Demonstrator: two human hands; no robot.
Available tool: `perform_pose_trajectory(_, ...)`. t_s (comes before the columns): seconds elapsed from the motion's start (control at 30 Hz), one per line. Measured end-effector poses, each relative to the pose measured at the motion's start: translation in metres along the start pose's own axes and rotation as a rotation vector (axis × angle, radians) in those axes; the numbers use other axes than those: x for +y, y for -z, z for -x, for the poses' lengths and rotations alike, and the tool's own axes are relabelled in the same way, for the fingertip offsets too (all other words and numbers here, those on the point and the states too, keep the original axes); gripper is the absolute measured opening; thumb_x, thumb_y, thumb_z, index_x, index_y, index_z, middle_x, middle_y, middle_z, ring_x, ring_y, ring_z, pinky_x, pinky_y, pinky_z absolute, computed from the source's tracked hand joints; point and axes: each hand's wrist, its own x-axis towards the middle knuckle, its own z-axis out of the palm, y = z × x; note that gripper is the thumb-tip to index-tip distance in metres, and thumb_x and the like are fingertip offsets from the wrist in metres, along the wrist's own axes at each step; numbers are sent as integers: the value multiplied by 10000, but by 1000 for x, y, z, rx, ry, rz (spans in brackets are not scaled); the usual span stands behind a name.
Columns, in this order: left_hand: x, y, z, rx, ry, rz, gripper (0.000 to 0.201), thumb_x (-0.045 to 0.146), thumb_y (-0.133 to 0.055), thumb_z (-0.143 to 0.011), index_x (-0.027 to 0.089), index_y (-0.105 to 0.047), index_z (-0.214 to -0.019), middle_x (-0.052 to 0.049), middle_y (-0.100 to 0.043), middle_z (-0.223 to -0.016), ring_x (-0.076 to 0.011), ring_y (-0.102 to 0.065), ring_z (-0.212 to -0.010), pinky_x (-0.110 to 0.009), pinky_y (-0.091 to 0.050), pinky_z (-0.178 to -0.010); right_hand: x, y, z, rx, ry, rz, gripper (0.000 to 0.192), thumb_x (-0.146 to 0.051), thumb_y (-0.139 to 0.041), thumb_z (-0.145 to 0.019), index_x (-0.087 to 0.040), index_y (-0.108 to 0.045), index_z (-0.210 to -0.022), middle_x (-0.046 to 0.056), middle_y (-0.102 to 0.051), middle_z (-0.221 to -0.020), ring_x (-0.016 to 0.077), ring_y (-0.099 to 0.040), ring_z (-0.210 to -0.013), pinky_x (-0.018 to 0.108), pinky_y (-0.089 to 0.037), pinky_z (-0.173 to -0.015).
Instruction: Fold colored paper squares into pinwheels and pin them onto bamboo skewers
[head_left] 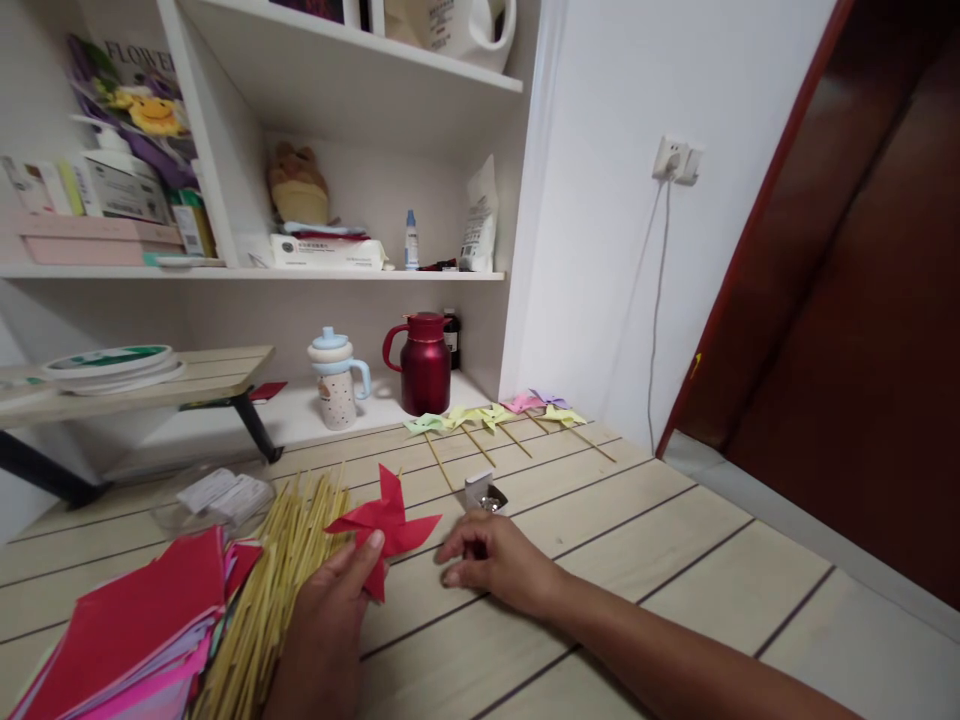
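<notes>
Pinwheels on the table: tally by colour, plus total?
Red: 1, the red pinwheel held in the left hand, no stick on it.
Green or yellow-green: 4, on sticks in the far row.
Pink: 1, in that row.
Purple: 1, partly hidden, in that row.
Total: 7, though the far row overlaps, so its count is approximate.

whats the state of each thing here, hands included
left hand: holding the red pinwheel
red pinwheel: folded, no stick
right hand: empty, resting on table
sticks: loose pile
paper: stacked, unfolded
finished pinwheels: on sticks, lying flat
red jug: upright, lid on
</notes>
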Motion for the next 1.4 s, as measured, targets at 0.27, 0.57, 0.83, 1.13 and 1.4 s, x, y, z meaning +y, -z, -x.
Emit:
perform_pose_trajectory(0.27,31,-1,9,16,227,152,267,506,-660,-551,243,-695,-585,-62,-762,-769,-246,-669,-822,-323,-551,-754,1,-7,-26,-170,-47,131,154,-77,-664,-720,-177,-781,-727,4,-725,-682,141,-640,-641,214,-462,-632)
perform_pose_trajectory(0.57,21,-3,5,-14,245,223,310,534,-733,-538,232,-696,-597,-42,-701,-671,-234,-636,-737,-325,-532,-692,-2,-5,-27,-182,-29,155,104,-164,-702,-730,-187,-792,-776,24,-778,-814,170,-683,-761,223,-475,-700)
perform_pose_trajectory(0.83,15,-2,3,14,218,219,292,512,-757,-546,233,-733,-629,-74,-759,-831,-291,-649,-971,-361,-517,-861,-2,-7,-34,-200,-79,123,144,-143,-678,-704,-191,-794,-774,5,-772,-746,156,-669,-704,210,-452,-632)
perform_pose_trajectory(1.13,8,-4,0,-58,241,327,282,483,-796,-527,224,-734,-621,-54,-745,-749,-237,-649,-781,-327,-533,-735,-1,-8,-27,-131,-48,46,188,-207,-625,-820,-200,-801,-887,11,-736,-759,142,-617,-684,224,-414,-622)
perform_pose_trajectory(1.4,31,0,6,20,243,238,195,424,-780,-533,244,-721,-580,-58,-740,-713,-264,-669,-786,-343,-554,-680,-10,4,-24,-186,-98,-107,385,-409,-450,-959,-153,-720,-1054,-38,-559,-597,73,-399,-385,201,-303,-401)
